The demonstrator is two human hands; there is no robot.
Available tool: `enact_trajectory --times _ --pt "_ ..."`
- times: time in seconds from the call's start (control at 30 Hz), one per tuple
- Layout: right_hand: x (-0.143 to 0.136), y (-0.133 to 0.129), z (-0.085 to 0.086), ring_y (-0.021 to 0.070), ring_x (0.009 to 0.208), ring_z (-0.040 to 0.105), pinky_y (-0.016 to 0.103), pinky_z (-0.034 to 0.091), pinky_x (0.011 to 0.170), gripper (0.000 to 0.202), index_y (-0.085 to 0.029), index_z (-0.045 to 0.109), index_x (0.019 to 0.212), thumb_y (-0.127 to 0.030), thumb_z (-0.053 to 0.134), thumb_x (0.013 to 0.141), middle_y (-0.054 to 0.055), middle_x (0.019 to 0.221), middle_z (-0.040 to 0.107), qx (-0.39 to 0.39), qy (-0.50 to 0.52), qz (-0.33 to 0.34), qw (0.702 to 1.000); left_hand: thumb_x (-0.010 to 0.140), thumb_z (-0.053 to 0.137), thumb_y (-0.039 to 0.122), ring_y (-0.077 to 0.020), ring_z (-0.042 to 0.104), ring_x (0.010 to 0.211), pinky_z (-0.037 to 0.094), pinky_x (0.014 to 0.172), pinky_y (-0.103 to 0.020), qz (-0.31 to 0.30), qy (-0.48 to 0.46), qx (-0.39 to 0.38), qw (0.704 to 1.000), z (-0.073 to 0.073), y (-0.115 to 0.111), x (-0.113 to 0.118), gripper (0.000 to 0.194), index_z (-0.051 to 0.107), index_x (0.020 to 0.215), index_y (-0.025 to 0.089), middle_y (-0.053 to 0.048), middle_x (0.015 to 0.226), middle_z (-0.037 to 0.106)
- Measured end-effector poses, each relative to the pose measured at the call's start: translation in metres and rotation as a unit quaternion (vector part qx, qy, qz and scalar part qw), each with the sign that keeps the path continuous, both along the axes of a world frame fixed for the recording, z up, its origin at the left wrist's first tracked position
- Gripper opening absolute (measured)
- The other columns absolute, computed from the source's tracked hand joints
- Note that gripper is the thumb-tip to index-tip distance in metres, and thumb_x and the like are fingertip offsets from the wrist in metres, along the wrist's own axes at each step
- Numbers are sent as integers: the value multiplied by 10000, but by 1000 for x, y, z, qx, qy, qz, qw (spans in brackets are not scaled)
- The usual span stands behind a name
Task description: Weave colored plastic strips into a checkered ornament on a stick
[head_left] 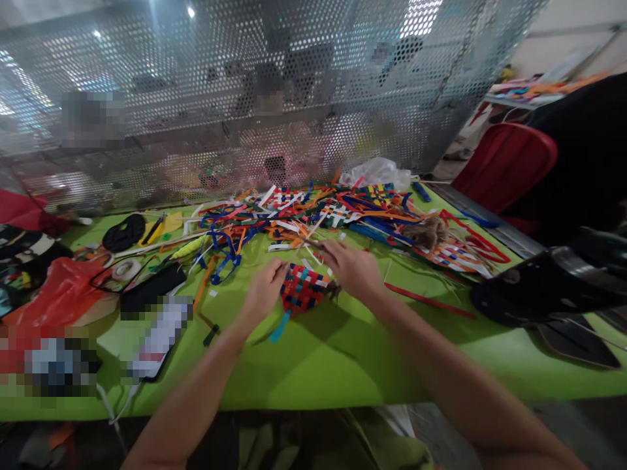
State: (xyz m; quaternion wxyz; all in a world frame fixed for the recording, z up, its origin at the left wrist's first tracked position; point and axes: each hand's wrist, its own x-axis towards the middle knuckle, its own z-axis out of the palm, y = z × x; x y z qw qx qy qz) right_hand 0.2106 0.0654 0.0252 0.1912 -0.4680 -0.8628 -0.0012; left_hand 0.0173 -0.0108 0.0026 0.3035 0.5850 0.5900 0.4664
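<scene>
A small woven piece [304,287] of red, blue and orange strips stands above the green table in front of me. One teal strip end [280,328] hangs from its lower left. My left hand [267,287] is closed on the upper left edge of the weave, thumb and fingers pinched together. At its upper right, my right hand [353,269] is closed too, with fingers curled around a thin dark tool whose tip points up and left. Its kind is too blurred to make out. Something dark shows below the right palm, partly hidden.
Behind the hands lies a heap of coloured strips [289,212]. A twine bundle [425,230] is at right, near a black cylindrical object [543,284]. At left are a phone [159,339], a tape roll [126,269] and a red plastic bag [61,294]. A perforated metal screen [220,98] stands behind.
</scene>
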Motion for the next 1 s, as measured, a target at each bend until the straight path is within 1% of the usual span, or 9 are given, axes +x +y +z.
enact_trajectory --times 0.1,0.2,0.33,0.47,0.63,0.7,0.77,0.9,1.0 --pt "18 20 7 192 666 586 280 254 539 371 -212 626 1085 -385 316 978 91 946 708 4 24 -109 994 890 488 336 -103 394 591 308 572 -225 -30 -63 -35 997 -3 1 1 207 544 765 181 32 647 466" --pt "31 29 14 215 707 595 288 243 554 348 -206 618 1096 -377 347 960 98 960 708 35 50 -152 987 876 506 380 -85 333 545 278 524 -214 -37 -114 -69 990 -3 1 1 225 558 786 180 41 651 444" --pt "30 25 17 226 776 613 285 290 592 362 -203 594 1153 -377 341 961 101 1022 705 68 92 -125 985 860 524 385 -79 293 515 251 491 -214 -17 -149 -92 984 0 2 1 229 581 801 171 49 619 416" --pt "19 16 10 217 758 613 283 310 587 389 -205 614 1126 -394 310 974 97 996 700 50 75 -102 991 845 549 360 -80 267 489 240 481 -217 -19 -179 -102 978 6 1 4 219 626 926 170 70 568 354" --pt "-8 -10 -3 179 712 610 272 317 564 429 -225 624 1142 -395 256 1002 80 989 710 -9 -1 38 999 816 589 364 -67 237 458 214 454 -215 -24 -238 -109 965 9 1 6 237 617 933 160 83 539 308" --pt "-11 -12 -5 176 731 612 266 317 573 430 -237 626 1147 -398 253 1007 73 994 708 -12 -14 69 997 808 604 399 -62 226 448 189 439 -214 -27 -252 -109 961 9 1 6 257 607 912 164 86 535 298" --pt "-5 -4 -3 178 722 603 267 304 569 427 -237 629 1144 -404 262 1003 75 1009 702 -4 -2 35 999 803 612 426 -58 220 438 165 425 -211 -36 -257 -111 959 8 0 6 278 595 908 169 88 535 292" --pt "28 26 10 202 706 583 285 256 558 364 -217 632 1091 -384 332 973 93 954 700 18 37 -135 990 796 623 431 -51 215 430 149 410 -204 -58 -244 -115 961 11 -2 4 290 586 915 169 90 543 288" --pt "51 41 20 221 725 576 295 231 563 344 -217 630 1084 -391 363 956 104 932 699 32 45 -206 977 826 585 433 -51 212 432 146 411 -203 -53 -237 -97 965 14 -2 -4 289 592 940 168 87 551 283"
